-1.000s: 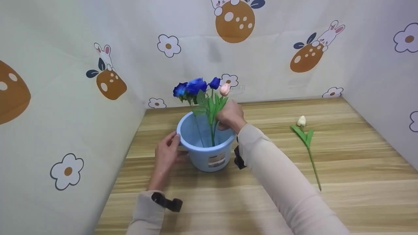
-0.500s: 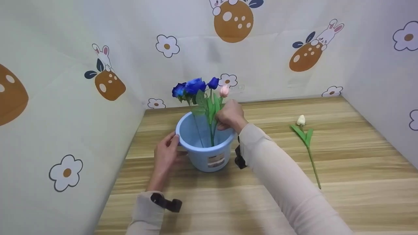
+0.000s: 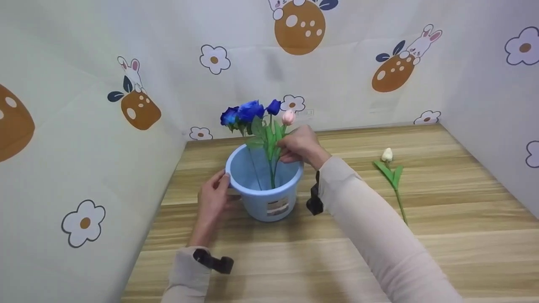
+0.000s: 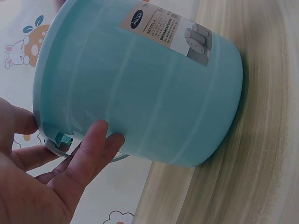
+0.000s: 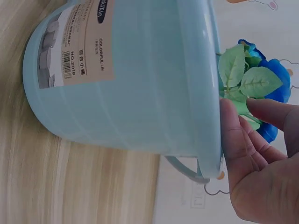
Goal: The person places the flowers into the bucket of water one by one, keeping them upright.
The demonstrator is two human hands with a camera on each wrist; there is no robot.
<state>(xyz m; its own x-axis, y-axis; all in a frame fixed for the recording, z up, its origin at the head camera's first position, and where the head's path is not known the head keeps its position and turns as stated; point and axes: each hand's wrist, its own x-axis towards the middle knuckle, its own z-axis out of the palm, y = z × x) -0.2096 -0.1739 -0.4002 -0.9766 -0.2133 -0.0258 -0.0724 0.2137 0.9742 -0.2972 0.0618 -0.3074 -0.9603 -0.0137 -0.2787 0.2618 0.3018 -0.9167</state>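
Observation:
A light blue bucket (image 3: 265,206) stands upright on the table, holding artificial flowers. My left hand (image 3: 213,198) grips its left rim by the handle joint, thumb on the rim and some fingertips against the outer wall. Inside lean blue roses (image 3: 251,111), a dark blue tulip (image 3: 273,107) and a pink tulip (image 3: 288,117), heads above the rim. My right hand (image 3: 301,145) is over the right rim beside the pink tulip's leaves, its fingers loosened. In the right wrist view, thumb and fingers are apart near green rose leaves (image 5: 259,82); the pink tulip is hidden there.
On the wooden table (image 3: 463,176), a white tulip (image 3: 387,155) lies to the right, its stem end covered by the right sleeve (image 3: 370,227). Patterned cloth walls (image 3: 345,75) enclose the back and sides.
My right hand has loosened its fingers and shifted slightly right, away from the pink tulip, which stays leaning in the bucket. My left hand keeps its hold on the rim.

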